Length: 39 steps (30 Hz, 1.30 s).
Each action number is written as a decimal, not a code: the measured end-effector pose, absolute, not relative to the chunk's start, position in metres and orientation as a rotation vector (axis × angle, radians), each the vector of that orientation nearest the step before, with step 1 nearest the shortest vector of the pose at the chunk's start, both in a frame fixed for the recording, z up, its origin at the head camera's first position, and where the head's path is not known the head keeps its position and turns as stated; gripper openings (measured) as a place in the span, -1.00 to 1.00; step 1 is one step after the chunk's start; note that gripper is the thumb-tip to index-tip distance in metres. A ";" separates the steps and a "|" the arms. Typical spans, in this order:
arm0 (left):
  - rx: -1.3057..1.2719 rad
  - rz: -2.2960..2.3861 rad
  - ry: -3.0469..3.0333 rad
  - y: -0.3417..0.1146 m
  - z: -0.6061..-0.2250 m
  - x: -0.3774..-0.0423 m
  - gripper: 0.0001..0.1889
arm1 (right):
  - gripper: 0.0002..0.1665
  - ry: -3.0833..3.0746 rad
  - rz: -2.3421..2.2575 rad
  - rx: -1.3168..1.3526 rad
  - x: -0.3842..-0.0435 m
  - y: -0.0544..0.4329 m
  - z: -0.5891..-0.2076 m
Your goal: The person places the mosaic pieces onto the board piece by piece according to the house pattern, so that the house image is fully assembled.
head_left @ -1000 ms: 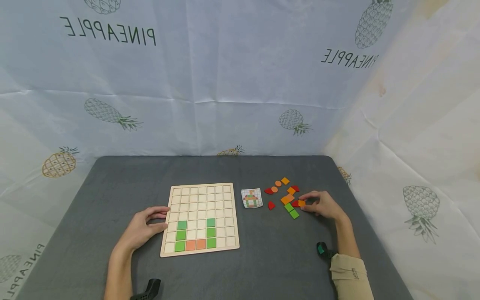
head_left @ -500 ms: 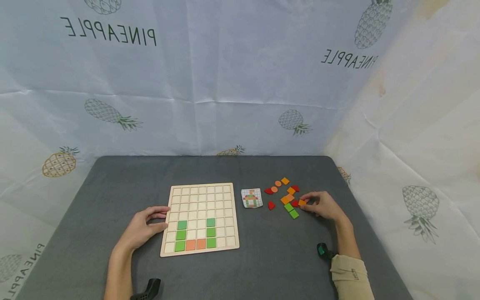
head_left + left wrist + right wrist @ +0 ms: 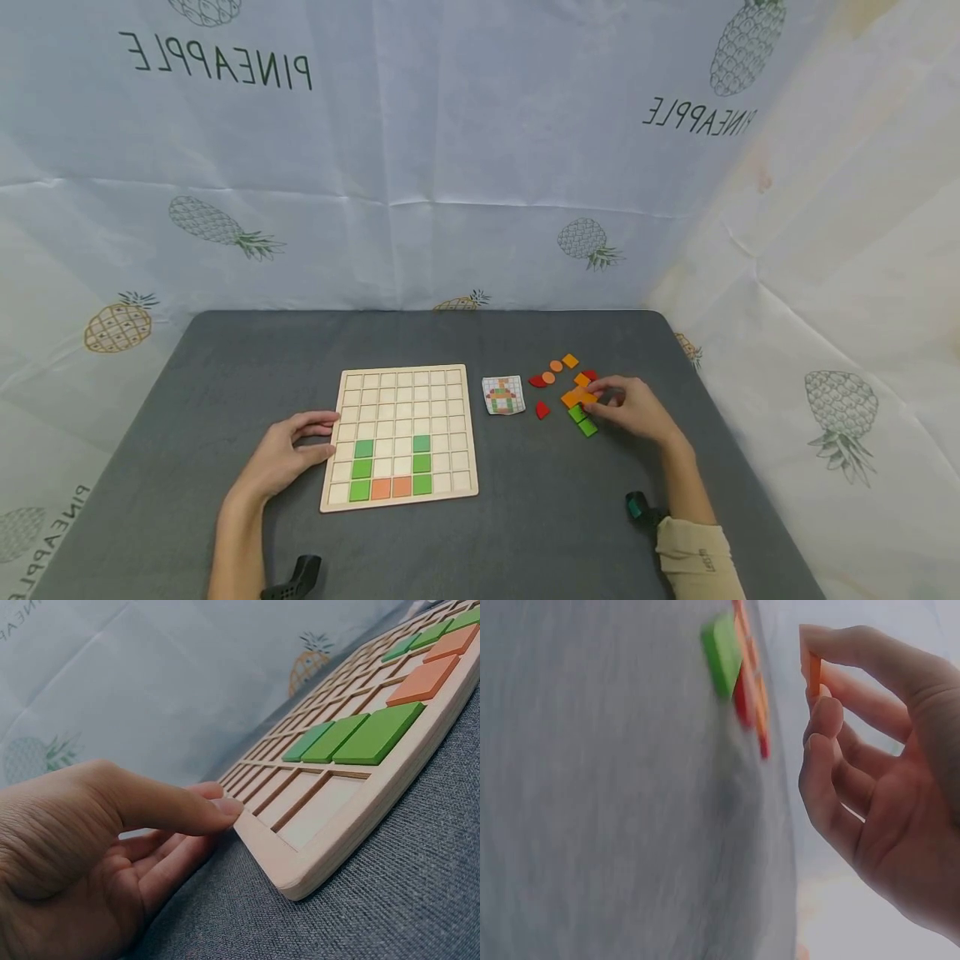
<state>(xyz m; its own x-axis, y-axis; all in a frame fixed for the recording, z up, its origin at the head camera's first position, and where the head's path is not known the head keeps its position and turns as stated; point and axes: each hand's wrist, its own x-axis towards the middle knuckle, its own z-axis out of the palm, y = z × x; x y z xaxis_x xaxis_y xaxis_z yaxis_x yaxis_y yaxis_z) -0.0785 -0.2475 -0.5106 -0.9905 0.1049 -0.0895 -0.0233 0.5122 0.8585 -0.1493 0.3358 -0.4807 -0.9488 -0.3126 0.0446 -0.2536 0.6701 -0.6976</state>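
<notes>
My left hand (image 3: 283, 457) rests at the left edge of the wooden grid board (image 3: 397, 367). In the left wrist view its thumb and fingers lie right at the board's rim, fingers relaxed. Green tiles (image 3: 362, 469) fill two short columns of the board, with orange tiles (image 3: 381, 489) between them in the bottom row. My right hand (image 3: 636, 408) pinches an orange square tile (image 3: 815, 675) between thumb and fingertips, raised over the loose pieces. Below it in the head view are two green tiles (image 3: 587, 427) and more orange tiles (image 3: 572, 399).
A small pattern card (image 3: 503, 396) lies between the board and the loose pieces. Red pieces (image 3: 542, 410) and orange discs (image 3: 556, 366) are scattered around the pile. A pineapple-print cloth (image 3: 480, 150) hangs behind the dark table (image 3: 480, 550).
My right hand has lifted the orange tile off the right side of the pile and carried it slightly left over the other pieces. My left hand has stayed at the board.
</notes>
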 end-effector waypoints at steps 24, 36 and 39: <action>0.069 1.490 2.621 -0.247 -0.509 -0.079 -0.42 | -0.67 2.738 -1.216 -0.890 -0.155 0.220 -0.448; 0.053 1.503 2.608 -0.247 -0.510 -0.078 -0.42 | -0.67 2.629 -1.175 -0.963 -0.160 0.164 -0.447; 0.055 1.511 2.602 -0.247 -0.510 -0.078 -0.42 | -0.66 2.633 -1.119 -0.994 -0.161 0.151 -0.447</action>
<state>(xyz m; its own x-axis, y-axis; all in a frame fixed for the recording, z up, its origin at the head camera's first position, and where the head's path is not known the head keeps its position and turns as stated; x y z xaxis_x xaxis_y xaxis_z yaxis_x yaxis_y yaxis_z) -0.0776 -0.2469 -0.5103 -0.9906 0.0978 -0.0959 -0.0348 0.4972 0.8670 -0.1606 0.1510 -0.4473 -0.7788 -0.6106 0.1438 -0.5272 0.5129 -0.6775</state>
